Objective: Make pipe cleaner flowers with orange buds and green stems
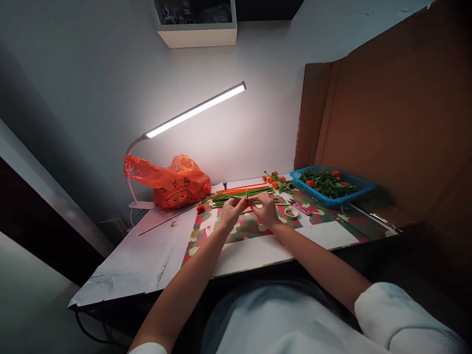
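Observation:
My left hand [231,212] and my right hand [264,208] meet over the middle of the table, fingertips nearly touching. Between them is a green fuzzy stem [247,194], pinched by both hands, with a short piece standing upright. Behind the hands lies a bundle of green stems [220,199], with orange-red stems [243,189] beyond it. A roll of pale green tape [291,212] rests right of my right hand, beside pink-handled scissors [302,209]. One orange flower [200,209] lies to the left.
An orange plastic bag [180,184] sits at the back left by a lit desk lamp [195,110]. Several orange flowers [273,179] lie at the back. A blue basket [334,200] of leaves and flowers stands right, near a cardboard panel [379,118].

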Demonstrator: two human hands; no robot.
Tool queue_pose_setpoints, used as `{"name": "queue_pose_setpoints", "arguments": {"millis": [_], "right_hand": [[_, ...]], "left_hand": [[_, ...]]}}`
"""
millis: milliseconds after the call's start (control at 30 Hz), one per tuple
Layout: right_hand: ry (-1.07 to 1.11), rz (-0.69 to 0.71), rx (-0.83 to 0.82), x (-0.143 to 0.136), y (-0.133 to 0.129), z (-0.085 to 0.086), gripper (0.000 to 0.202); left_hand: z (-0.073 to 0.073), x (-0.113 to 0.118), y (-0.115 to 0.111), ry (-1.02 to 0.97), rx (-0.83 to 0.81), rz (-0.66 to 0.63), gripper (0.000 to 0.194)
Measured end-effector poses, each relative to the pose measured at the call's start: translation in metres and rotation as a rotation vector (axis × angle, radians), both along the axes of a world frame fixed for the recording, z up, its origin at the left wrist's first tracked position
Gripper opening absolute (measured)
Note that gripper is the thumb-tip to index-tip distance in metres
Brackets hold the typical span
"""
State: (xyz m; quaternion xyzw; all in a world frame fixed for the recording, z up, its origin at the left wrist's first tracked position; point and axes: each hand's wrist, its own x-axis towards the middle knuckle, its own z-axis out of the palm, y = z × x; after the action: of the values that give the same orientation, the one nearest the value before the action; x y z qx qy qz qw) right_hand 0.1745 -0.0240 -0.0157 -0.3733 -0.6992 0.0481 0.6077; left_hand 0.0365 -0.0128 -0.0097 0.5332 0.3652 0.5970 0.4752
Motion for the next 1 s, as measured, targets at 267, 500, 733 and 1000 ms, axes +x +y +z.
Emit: {"name": "queue_pose_setpoints", "arguments": {"millis": [267,500,733,1000], "right_hand": [[0.328,0.113,-0.278,-0.004,0.005,-0.002,0.015],[0.829,0.503,-0.738,-0.008,0.01,0.004,0.031],[0.821,0.698,-1.166,-0.001,0.009,0.012,0.021],[0.141,-0.003,-0.181,0.005,-0.001,0.009,0.004]], "left_hand": [[-0.006,0.005,0.005,-0.005,0.15,0.032,0.035],[-0.003,0.007,-0.005,0.326,0.536,0.285,0.013],[0.0,0.008,-0.01,0.367,0.573,0.304,0.009],[-0.007,0.005,0.007,-0.106,0.126,0.155,0.032]]}}
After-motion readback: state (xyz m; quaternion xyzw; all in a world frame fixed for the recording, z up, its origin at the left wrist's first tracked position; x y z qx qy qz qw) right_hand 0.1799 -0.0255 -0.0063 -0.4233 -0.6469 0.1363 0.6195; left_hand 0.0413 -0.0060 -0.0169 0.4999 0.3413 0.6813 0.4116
